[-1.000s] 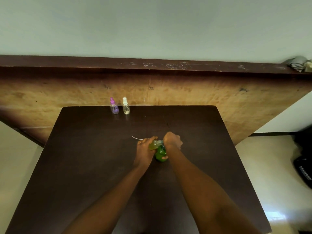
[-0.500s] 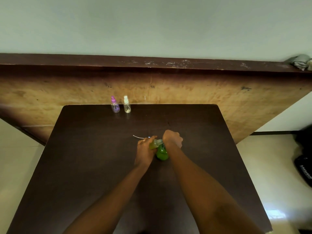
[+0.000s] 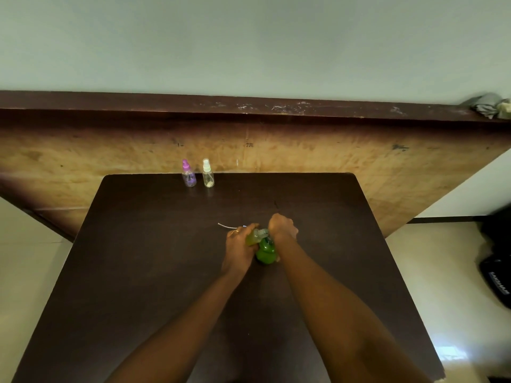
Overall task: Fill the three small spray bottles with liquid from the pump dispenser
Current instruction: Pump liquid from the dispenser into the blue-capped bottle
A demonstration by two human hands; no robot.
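Head view: I see both hands meeting near the centre of the dark tabletop [image 3: 143,272]. My left hand [image 3: 238,251] is closed around a small bottle [image 3: 252,238] holding yellow-green liquid, tilted toward the right. My right hand [image 3: 282,229] is closed as a fist on top of the green dispenser [image 3: 266,251], covering its pump head; the dispenser body stands on the tabletop directly below that hand. The bottle's mouth sits against the dispenser's grey spout [image 3: 262,233], between the two hands. A thin white tube [image 3: 226,226] lies flat on the tabletop just left of my left hand. At the far edge of the tabletop stand two more spray bottles, upright and just beside each other: a purple-capped bottle [image 3: 188,174] and, to its right, a white-capped bottle [image 3: 207,174].
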